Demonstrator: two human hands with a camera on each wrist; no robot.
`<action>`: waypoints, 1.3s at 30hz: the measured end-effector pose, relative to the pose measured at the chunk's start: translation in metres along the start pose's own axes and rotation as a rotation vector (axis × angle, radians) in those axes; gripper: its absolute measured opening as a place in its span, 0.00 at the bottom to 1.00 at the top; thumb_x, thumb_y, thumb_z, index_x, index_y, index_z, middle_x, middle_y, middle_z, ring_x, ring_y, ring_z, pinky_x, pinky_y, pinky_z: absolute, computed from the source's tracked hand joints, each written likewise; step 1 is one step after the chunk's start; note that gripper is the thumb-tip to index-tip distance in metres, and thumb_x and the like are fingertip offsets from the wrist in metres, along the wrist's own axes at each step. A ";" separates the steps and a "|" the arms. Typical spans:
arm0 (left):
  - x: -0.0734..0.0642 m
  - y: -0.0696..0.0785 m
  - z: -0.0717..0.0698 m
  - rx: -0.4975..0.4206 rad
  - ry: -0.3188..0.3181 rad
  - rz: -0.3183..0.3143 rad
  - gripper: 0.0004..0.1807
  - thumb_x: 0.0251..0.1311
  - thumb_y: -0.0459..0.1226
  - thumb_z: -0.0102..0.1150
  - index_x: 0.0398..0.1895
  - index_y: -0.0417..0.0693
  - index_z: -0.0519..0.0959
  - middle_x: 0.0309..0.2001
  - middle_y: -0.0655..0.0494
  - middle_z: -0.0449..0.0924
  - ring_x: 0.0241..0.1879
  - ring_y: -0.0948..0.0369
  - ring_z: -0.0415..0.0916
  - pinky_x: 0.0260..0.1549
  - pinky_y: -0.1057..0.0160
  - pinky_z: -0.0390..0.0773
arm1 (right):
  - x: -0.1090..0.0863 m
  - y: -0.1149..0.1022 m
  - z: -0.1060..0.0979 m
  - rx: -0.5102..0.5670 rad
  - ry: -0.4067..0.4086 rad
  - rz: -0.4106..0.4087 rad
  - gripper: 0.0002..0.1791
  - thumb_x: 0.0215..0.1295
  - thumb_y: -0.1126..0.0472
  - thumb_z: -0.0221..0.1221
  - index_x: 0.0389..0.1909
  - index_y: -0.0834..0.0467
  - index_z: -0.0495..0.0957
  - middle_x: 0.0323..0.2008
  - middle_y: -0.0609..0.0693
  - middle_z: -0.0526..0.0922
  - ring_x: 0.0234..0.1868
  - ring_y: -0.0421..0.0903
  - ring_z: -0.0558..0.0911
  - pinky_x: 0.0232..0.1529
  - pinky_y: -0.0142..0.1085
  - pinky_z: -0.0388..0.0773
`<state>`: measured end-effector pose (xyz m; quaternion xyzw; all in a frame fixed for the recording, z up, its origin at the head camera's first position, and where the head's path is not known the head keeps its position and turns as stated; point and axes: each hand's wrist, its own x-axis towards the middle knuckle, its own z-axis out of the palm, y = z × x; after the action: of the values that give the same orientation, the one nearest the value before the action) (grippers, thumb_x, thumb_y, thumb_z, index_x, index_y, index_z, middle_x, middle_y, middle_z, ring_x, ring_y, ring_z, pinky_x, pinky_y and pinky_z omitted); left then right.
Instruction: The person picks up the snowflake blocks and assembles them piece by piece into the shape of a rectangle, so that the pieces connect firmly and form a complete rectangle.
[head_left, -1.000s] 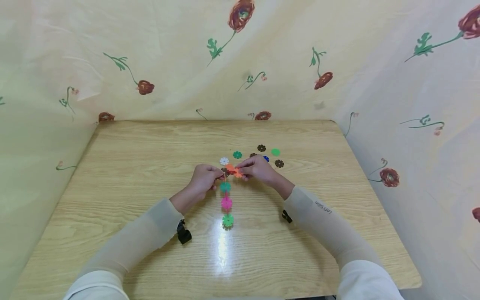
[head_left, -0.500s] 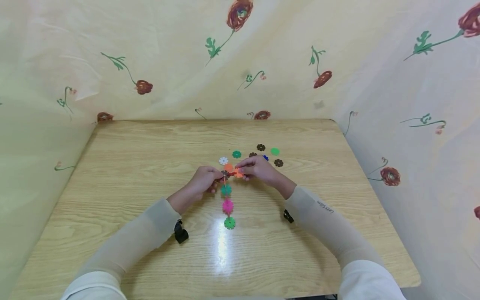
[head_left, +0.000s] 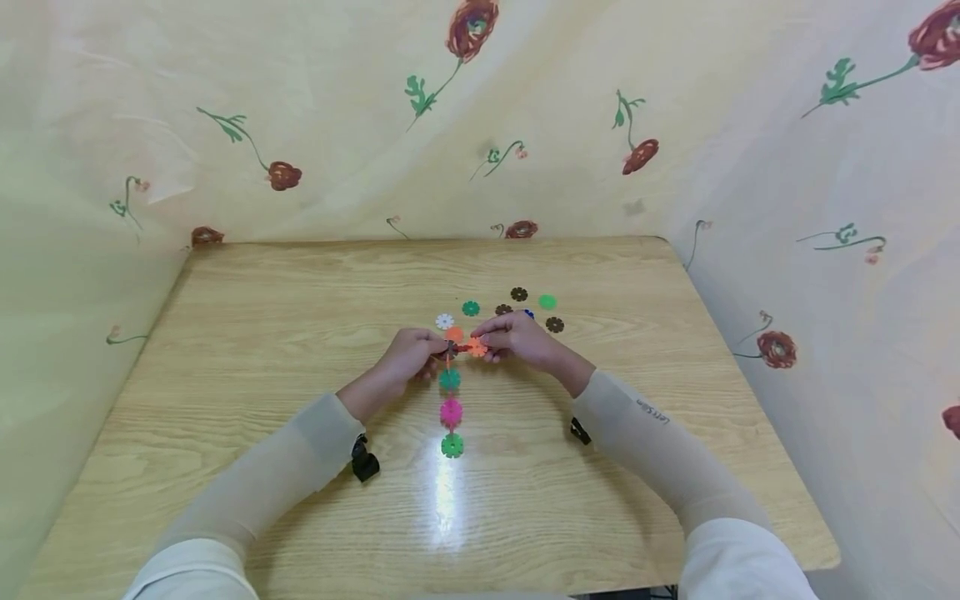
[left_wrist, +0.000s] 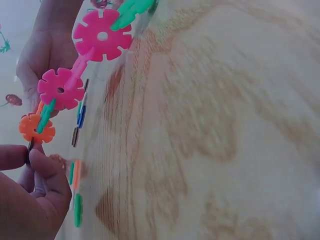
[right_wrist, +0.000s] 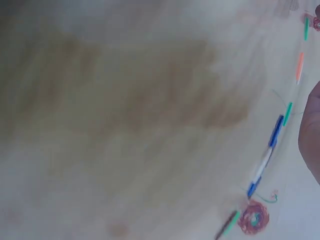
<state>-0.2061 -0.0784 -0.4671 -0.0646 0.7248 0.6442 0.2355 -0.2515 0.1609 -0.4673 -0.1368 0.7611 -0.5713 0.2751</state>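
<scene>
A chain of interlocking notched plastic discs hangs between and below my hands, with a teal disc [head_left: 450, 379], a pink disc [head_left: 451, 412] and a green disc [head_left: 452, 446] in it. My left hand [head_left: 405, 360] pinches a brown notched disc [left_wrist: 31, 145] at the chain's upper end between thumb and finger. Thumb and fingers of my right hand [head_left: 521, 340] pinch an orange notched disc [head_left: 477, 347]. Short red pieces run between the brown and orange discs. The left wrist view shows pink discs [left_wrist: 102, 35] close up; in the right wrist view only a hand's edge [right_wrist: 311, 132] appears.
Beyond the hands on the wooden table [head_left: 300, 292] lie loose discs: white [head_left: 444, 321], orange [head_left: 454, 333], green [head_left: 470, 308], light green [head_left: 547, 302], blue [head_left: 528, 314] and several brown ones [head_left: 519, 294]. A floral cloth [head_left: 337, 125] hangs behind the table and along its sides.
The chain hangs slightly lower than a second ago. The orange disc at my right hand shows more of its face. Both hands stay almost in place and keep their grip.
</scene>
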 end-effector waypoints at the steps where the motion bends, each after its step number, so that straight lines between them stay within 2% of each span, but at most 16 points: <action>1: 0.001 0.000 0.000 0.000 0.003 0.003 0.11 0.72 0.37 0.56 0.40 0.38 0.84 0.33 0.51 0.84 0.21 0.63 0.69 0.20 0.67 0.71 | 0.000 -0.001 -0.003 -0.043 0.016 0.000 0.14 0.75 0.68 0.56 0.54 0.71 0.80 0.37 0.60 0.85 0.33 0.50 0.85 0.37 0.40 0.85; 3: 0.001 0.000 -0.001 -0.004 0.009 0.005 0.11 0.72 0.36 0.56 0.40 0.37 0.84 0.33 0.51 0.84 0.21 0.63 0.69 0.20 0.67 0.71 | 0.001 -0.003 -0.011 -0.154 0.067 -0.004 0.13 0.75 0.67 0.56 0.53 0.69 0.81 0.39 0.60 0.86 0.35 0.50 0.85 0.37 0.40 0.84; 7: 0.000 0.000 -0.002 -0.009 0.016 -0.005 0.10 0.71 0.34 0.55 0.41 0.36 0.84 0.33 0.51 0.84 0.22 0.63 0.69 0.21 0.68 0.71 | 0.003 -0.004 -0.025 -0.448 0.157 -0.010 0.12 0.72 0.68 0.58 0.51 0.65 0.84 0.40 0.56 0.86 0.31 0.47 0.81 0.30 0.36 0.78; 10: -0.001 -0.001 -0.003 -0.011 0.016 -0.019 0.10 0.72 0.34 0.55 0.41 0.36 0.84 0.33 0.52 0.83 0.22 0.64 0.69 0.21 0.68 0.72 | 0.006 -0.001 -0.029 -0.696 0.113 -0.001 0.14 0.68 0.67 0.60 0.52 0.64 0.84 0.38 0.54 0.85 0.30 0.46 0.77 0.30 0.35 0.73; 12: -0.001 -0.002 -0.003 -0.012 0.012 -0.021 0.10 0.72 0.34 0.55 0.41 0.36 0.84 0.32 0.52 0.83 0.22 0.64 0.69 0.21 0.68 0.72 | 0.008 0.000 -0.028 -0.832 0.069 -0.002 0.15 0.65 0.68 0.62 0.52 0.64 0.83 0.38 0.54 0.84 0.34 0.45 0.78 0.35 0.36 0.76; 14: -0.001 -0.003 -0.003 -0.019 0.012 -0.020 0.10 0.72 0.33 0.54 0.41 0.35 0.83 0.32 0.52 0.83 0.22 0.63 0.69 0.22 0.68 0.72 | 0.009 0.001 -0.026 -0.930 0.040 -0.005 0.16 0.63 0.67 0.64 0.52 0.64 0.83 0.38 0.55 0.84 0.37 0.47 0.79 0.40 0.39 0.78; 16: -0.001 -0.003 -0.004 -0.024 0.016 -0.018 0.10 0.72 0.33 0.54 0.42 0.35 0.83 0.30 0.53 0.82 0.22 0.63 0.69 0.22 0.68 0.73 | 0.009 0.001 -0.023 -0.975 0.036 0.000 0.16 0.63 0.67 0.65 0.51 0.64 0.82 0.41 0.56 0.83 0.41 0.49 0.79 0.44 0.42 0.80; 19: -0.002 -0.003 -0.005 -0.041 0.030 -0.024 0.10 0.71 0.33 0.55 0.42 0.34 0.83 0.27 0.52 0.79 0.21 0.62 0.69 0.22 0.67 0.72 | 0.009 0.000 -0.019 -0.980 0.050 0.011 0.11 0.62 0.67 0.65 0.45 0.62 0.82 0.41 0.54 0.81 0.42 0.49 0.79 0.44 0.43 0.79; 21: -0.002 -0.003 -0.005 -0.046 0.037 -0.032 0.10 0.72 0.33 0.55 0.41 0.34 0.83 0.26 0.53 0.77 0.21 0.62 0.68 0.22 0.67 0.72 | 0.008 -0.001 -0.016 -0.941 0.059 0.001 0.07 0.63 0.68 0.65 0.40 0.59 0.80 0.38 0.52 0.81 0.39 0.48 0.78 0.43 0.41 0.78; 24: -0.001 -0.002 -0.006 -0.053 0.047 -0.044 0.10 0.72 0.33 0.54 0.40 0.35 0.83 0.25 0.53 0.76 0.21 0.62 0.68 0.22 0.67 0.72 | 0.004 -0.003 -0.012 -0.811 0.072 -0.035 0.05 0.65 0.69 0.65 0.36 0.57 0.79 0.34 0.49 0.81 0.37 0.47 0.79 0.40 0.40 0.78; 28: 0.000 -0.001 -0.007 -0.048 0.068 -0.050 0.10 0.71 0.33 0.54 0.37 0.35 0.82 0.24 0.54 0.76 0.20 0.63 0.68 0.22 0.68 0.72 | -0.002 -0.004 -0.008 -0.634 0.091 -0.095 0.03 0.67 0.68 0.65 0.38 0.57 0.82 0.35 0.49 0.83 0.38 0.46 0.80 0.40 0.39 0.79; 30: 0.000 0.000 -0.008 -0.047 0.076 -0.052 0.10 0.71 0.33 0.54 0.36 0.35 0.82 0.24 0.54 0.76 0.21 0.63 0.67 0.22 0.68 0.71 | -0.004 -0.005 -0.005 -0.581 0.098 -0.117 0.03 0.67 0.67 0.65 0.39 0.57 0.84 0.35 0.49 0.83 0.38 0.46 0.81 0.39 0.38 0.80; 34: -0.001 0.002 -0.008 -0.045 0.074 -0.053 0.10 0.72 0.33 0.54 0.36 0.35 0.82 0.26 0.53 0.77 0.21 0.62 0.67 0.22 0.68 0.71 | -0.007 -0.005 -0.002 -0.547 0.106 -0.147 0.02 0.66 0.66 0.66 0.38 0.58 0.84 0.35 0.49 0.84 0.37 0.45 0.81 0.38 0.37 0.81; 39: -0.001 0.002 -0.007 -0.051 0.070 -0.053 0.10 0.72 0.33 0.53 0.38 0.35 0.82 0.26 0.53 0.77 0.21 0.63 0.67 0.21 0.68 0.71 | -0.008 -0.006 0.003 -0.566 0.105 -0.187 0.02 0.65 0.67 0.67 0.37 0.59 0.84 0.34 0.48 0.84 0.36 0.44 0.81 0.37 0.36 0.82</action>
<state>-0.2079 -0.0850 -0.4640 -0.1120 0.7141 0.6533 0.2253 -0.2436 0.1610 -0.4597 -0.2477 0.8874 -0.3654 0.1325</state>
